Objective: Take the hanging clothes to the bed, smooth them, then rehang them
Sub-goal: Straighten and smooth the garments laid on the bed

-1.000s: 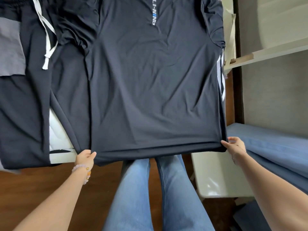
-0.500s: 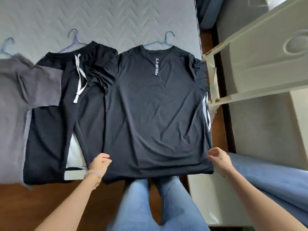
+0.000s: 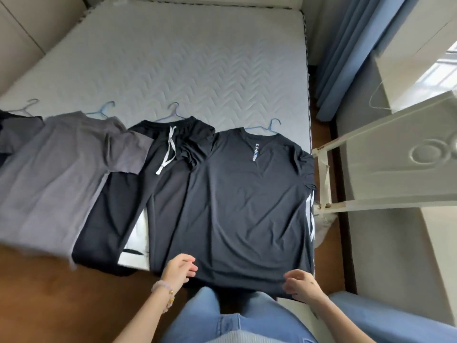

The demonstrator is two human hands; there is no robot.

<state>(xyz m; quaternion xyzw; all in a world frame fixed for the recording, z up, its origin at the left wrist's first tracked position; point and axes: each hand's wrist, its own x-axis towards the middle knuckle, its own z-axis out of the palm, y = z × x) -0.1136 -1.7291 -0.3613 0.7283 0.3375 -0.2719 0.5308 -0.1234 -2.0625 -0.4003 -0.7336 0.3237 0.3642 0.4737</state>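
A dark navy T-shirt (image 3: 247,206) lies flat on the bed (image 3: 185,65), chest print up, on a blue hanger (image 3: 270,126). Its hem hangs over the near edge of the bed. My left hand (image 3: 179,267) rests on the hem left of centre with loosely curled fingers. My right hand (image 3: 300,284) is over the hem near its right corner, also loosely curled. I see no cloth pinched in either hand. To the left lie black drawstring trousers (image 3: 138,194) and a grey T-shirt (image 3: 57,181), each on a hanger.
A white panelled door (image 3: 395,164) stands open close to the bed's right edge. Blue curtains (image 3: 346,45) hang at the far right. Wooden floor (image 3: 61,293) shows at the near left. A blue cloth (image 3: 395,318) lies at the bottom right. Another dark garment sits at the far left edge.
The view has lifted, now showing the whole bed. Both hands have left the hem's outer corners and moved inward toward the shirt's middle.
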